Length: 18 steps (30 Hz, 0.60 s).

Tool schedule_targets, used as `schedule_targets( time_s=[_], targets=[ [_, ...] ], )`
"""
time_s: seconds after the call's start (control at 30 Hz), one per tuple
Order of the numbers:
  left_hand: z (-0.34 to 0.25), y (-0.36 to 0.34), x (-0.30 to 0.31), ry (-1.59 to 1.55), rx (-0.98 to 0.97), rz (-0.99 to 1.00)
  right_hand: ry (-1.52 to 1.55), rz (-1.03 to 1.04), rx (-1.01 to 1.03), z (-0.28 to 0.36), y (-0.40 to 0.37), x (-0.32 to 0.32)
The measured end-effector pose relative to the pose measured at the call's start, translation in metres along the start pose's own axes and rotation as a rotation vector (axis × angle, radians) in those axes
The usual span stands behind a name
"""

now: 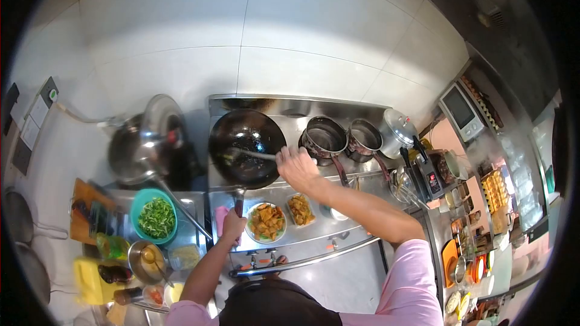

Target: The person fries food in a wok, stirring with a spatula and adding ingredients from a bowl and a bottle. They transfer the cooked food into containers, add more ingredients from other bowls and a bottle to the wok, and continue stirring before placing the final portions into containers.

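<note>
Black glossy wok (251,130) — metal utensil (252,154) inside

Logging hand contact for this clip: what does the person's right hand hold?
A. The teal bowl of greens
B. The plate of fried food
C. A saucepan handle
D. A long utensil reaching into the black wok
D: the right hand grips a long utensil whose end lies inside the black wok, while the left hand holds the wok handle.

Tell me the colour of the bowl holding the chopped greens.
Teal. The bowl shows best in the head view.
</note>
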<state>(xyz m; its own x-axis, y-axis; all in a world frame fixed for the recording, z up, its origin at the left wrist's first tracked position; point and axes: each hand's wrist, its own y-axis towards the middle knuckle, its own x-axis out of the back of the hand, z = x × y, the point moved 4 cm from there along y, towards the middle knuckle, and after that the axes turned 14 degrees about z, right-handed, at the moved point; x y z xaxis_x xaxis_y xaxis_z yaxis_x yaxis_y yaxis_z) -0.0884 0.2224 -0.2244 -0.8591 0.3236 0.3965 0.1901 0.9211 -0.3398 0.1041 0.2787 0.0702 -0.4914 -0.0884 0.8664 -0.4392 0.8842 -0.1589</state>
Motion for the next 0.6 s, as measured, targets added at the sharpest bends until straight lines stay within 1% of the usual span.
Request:
schedule_targets(
  time_s=[0.03,0.1,0.13,0.2,0.27,0.3,0.4,0.5,0.53,0.6],
  targets=[
    [0.003,0.002,0.001,-0.015,0.007,0.005,-0.081,-0.045,0.068,-0.002,-0.014,-0.004],
    [0.012,0.007,0.002,-0.033,0.022,0.02,-0.082,-0.058,0.137,-0.014,-0.036,-0.024],
    [0.012,0.007,0.004,0.007,-0.016,-0.004,-0.081,-0.064,0.169,-0.02,-0.046,-0.031],
    [0.012,0.006,0.008,0.081,-0.096,-0.057,-0.078,-0.023,0.127,-0.039,-0.059,-0.035],
    [0.022,0.009,0.012,-0.017,-0.068,-0.002,-0.094,0.0,0.065,-0.051,-0.07,-0.034],
    [0.025,0.012,0.012,-0.067,-0.057,0.025,-0.066,0.013,-0.006,-0.052,-0.071,-0.038],
    [-0.028,-0.023,0.03,-0.208,0.043,0.116,0.022,0.071,-0.227,-0.039,-0.077,-0.056],
    [-0.021,-0.03,0.033,0.075,-0.242,-0.02,0.149,0.013,-0.373,-0.01,-0.078,-0.08],
    [-0.012,-0.03,0.033,0.071,-0.202,-0.002,0.3,0.119,-0.37,-0.004,-0.08,-0.084],
    [0.004,-0.028,0.033,0.061,-0.122,0.033,0.447,0.168,-0.35,0.004,-0.094,-0.095]
  ],
)
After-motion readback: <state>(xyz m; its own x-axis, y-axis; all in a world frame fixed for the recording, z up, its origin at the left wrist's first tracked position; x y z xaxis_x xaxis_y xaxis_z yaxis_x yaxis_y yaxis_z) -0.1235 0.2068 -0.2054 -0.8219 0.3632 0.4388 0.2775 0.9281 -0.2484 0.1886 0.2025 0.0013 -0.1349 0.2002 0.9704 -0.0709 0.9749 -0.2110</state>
